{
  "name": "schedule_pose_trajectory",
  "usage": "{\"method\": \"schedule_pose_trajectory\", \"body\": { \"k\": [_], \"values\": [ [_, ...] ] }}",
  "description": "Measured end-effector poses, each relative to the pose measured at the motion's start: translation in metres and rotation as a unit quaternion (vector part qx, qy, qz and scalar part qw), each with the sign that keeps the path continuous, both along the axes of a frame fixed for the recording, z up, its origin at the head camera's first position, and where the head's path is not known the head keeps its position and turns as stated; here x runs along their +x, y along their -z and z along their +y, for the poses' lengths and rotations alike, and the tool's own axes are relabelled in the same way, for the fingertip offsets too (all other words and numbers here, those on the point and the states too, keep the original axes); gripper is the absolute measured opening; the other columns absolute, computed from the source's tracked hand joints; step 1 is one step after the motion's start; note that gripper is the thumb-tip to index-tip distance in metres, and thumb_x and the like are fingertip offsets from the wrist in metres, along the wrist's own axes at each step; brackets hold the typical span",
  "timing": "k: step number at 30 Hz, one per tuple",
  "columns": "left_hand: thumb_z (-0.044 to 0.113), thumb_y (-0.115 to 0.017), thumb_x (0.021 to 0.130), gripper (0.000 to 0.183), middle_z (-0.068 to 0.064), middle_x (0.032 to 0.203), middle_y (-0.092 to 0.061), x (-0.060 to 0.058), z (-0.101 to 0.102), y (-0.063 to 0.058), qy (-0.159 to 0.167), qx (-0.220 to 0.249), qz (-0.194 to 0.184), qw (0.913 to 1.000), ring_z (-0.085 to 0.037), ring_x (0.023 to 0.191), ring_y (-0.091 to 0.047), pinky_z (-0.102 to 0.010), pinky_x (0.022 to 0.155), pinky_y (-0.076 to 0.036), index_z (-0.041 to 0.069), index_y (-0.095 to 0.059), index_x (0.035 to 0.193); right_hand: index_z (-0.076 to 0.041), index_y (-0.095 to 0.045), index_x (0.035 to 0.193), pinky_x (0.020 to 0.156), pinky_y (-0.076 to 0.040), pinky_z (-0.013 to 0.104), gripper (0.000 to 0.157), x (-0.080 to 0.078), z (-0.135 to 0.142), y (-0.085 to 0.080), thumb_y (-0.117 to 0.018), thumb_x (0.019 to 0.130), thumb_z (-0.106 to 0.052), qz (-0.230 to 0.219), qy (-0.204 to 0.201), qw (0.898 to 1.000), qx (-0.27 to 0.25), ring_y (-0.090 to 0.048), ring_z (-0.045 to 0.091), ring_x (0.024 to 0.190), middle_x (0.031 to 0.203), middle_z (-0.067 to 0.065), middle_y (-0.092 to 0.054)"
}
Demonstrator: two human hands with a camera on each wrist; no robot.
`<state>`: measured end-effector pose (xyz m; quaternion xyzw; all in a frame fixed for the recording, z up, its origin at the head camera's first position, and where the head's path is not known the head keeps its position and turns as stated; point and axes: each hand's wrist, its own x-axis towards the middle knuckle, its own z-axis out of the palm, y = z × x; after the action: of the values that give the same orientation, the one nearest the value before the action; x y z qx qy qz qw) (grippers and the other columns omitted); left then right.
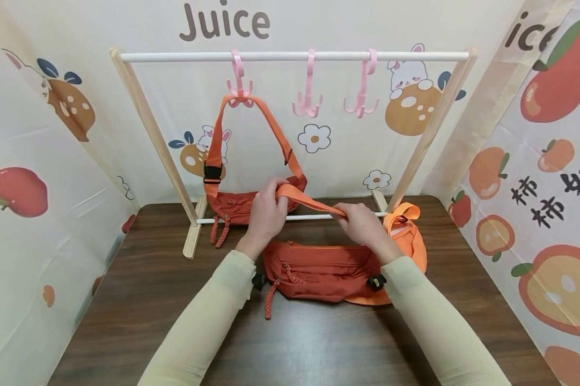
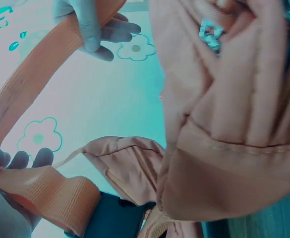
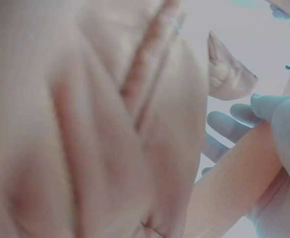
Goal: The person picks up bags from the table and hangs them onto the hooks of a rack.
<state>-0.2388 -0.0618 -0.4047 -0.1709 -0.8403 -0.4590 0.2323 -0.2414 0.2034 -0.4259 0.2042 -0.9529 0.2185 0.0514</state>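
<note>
A red waist bag point(image 1: 323, 271) with zips and braided pulls hangs or lies below my hands, above the wooden tabletop in the head view. My left hand point(image 1: 268, 212) grips its orange strap point(image 1: 309, 200) near one end of the raised stretch. At the other end, my right hand point(image 1: 362, 222) holds the same strap between thumb and fingers. In the left wrist view the strap point(image 2: 40, 72) runs from one hand to the other, with a dark buckle point(image 2: 112, 218) below the left hand. The bag point(image 3: 110, 124) fills much of the right wrist view.
Behind the hands stands a wooden rack with a white top rail point(image 1: 280, 56). A second red waist bag point(image 1: 236, 206) hangs by its strap from the left pink hook point(image 1: 239, 80). Two more pink hooks hang rightward, including the middle hook point(image 1: 309, 88). An orange bag point(image 1: 408, 241) lies at right.
</note>
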Motion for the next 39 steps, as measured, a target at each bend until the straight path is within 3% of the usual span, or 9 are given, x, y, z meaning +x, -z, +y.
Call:
{"method": "schedule_pose_trajectory", "body": {
  "k": [6,9,14,17,22,26,30,35,39],
  "values": [
    [0.001,-0.048,0.101,0.03,-0.011,0.091,-0.061,0.003,-0.006,-0.01,0.025,0.06,-0.005,0.9979,-0.023,0.063,-0.047,-0.036,0.062,-0.04,-0.003,-0.064,0.125,-0.01,-0.075,0.113,0.067,-0.048,0.042,0.011,0.0,0.002,-0.02,-0.067,0.104,-0.01,0.004,-0.012,0.999,-0.04,-0.059,0.021,0.07,0.085,0.001,-0.071],
    [0.001,-0.047,0.103,0.027,-0.011,0.091,-0.06,0.005,-0.009,-0.015,0.031,0.071,-0.021,0.9968,-0.023,0.066,-0.048,-0.036,0.064,-0.041,-0.001,-0.064,0.124,-0.01,-0.073,0.109,0.069,-0.05,0.042,0.011,0.0,0.002,-0.029,-0.062,0.107,-0.008,-0.007,-0.032,0.996,-0.081,-0.063,0.021,0.07,0.082,0.001,-0.07],
    [0.005,-0.045,0.106,0.024,-0.009,0.083,-0.056,0.007,-0.015,-0.021,0.043,0.079,-0.054,0.9945,-0.023,0.059,-0.045,-0.036,0.059,-0.038,0.005,-0.063,0.122,-0.009,-0.07,0.121,0.062,-0.05,0.039,0.019,0.005,0.001,-0.045,-0.054,0.11,-0.007,-0.045,-0.06,0.986,-0.149,-0.064,0.025,0.063,0.071,0.005,-0.062],
    [0.006,-0.044,0.107,0.024,-0.009,0.083,-0.054,0.008,-0.019,-0.024,0.055,0.078,-0.061,0.9935,-0.024,0.058,-0.042,-0.036,0.059,-0.037,0.006,-0.062,0.122,-0.011,-0.069,0.128,0.064,-0.048,0.039,0.021,0.007,0.003,-0.056,-0.056,0.111,-0.013,-0.043,-0.063,0.987,-0.14,-0.06,0.025,0.066,0.079,0.006,-0.064],
    [0.006,-0.042,0.107,0.028,-0.009,0.084,-0.056,0.011,-0.025,-0.029,0.064,0.063,-0.058,0.9943,-0.023,0.058,-0.04,-0.036,0.06,-0.037,0.006,-0.063,0.126,-0.016,-0.065,0.138,0.079,-0.046,0.043,0.029,0.012,0.009,-0.071,-0.06,0.111,-0.024,-0.033,-0.072,0.99,-0.12,-0.059,0.023,0.084,0.107,0.004,-0.071],
    [0.006,-0.043,0.106,0.031,-0.008,0.086,-0.06,0.013,-0.031,-0.033,0.068,0.043,-0.059,0.995,-0.023,0.058,-0.04,-0.036,0.059,-0.036,0.008,-0.064,0.129,-0.024,-0.055,0.15,0.068,-0.047,0.041,0.043,0.012,0.012,-0.078,-0.064,0.109,-0.03,-0.052,-0.107,0.981,-0.151,-0.057,0.024,0.071,0.094,0.006,-0.067],
    [0.006,-0.045,0.106,0.033,-0.007,0.089,-0.062,0.015,-0.039,-0.037,0.074,0.024,-0.06,0.9951,-0.024,0.059,-0.042,-0.037,0.06,-0.037,0.01,-0.065,0.132,-0.031,-0.056,0.152,0.054,-0.046,0.036,0.048,0.012,0.013,-0.083,-0.069,0.106,-0.033,-0.038,-0.127,0.977,-0.17,-0.055,0.025,0.056,0.076,0.006,-0.061],
    [0.004,-0.052,0.106,0.032,-0.005,0.095,-0.066,0.017,-0.047,-0.042,0.08,-0.007,-0.058,0.995,-0.023,0.059,-0.046,-0.038,0.062,-0.042,0.013,-0.067,0.133,-0.024,-0.065,0.148,0.054,-0.048,0.033,0.041,0.013,0.011,-0.09,-0.067,0.107,-0.027,-0.007,-0.132,0.973,-0.189,-0.057,0.023,0.054,0.086,0.001,-0.072],
    [0.006,-0.07,0.103,0.031,-0.006,0.103,-0.07,0.017,-0.052,-0.044,0.094,-0.035,-0.034,0.9943,-0.024,0.066,-0.055,-0.041,0.067,-0.047,0.014,-0.069,0.132,-0.023,-0.068,0.145,0.058,-0.049,0.031,0.037,0.014,0.01,-0.096,-0.066,0.108,-0.024,0.032,-0.125,0.976,-0.175,-0.056,0.016,0.049,0.092,-0.002,-0.076]
  ]
}}
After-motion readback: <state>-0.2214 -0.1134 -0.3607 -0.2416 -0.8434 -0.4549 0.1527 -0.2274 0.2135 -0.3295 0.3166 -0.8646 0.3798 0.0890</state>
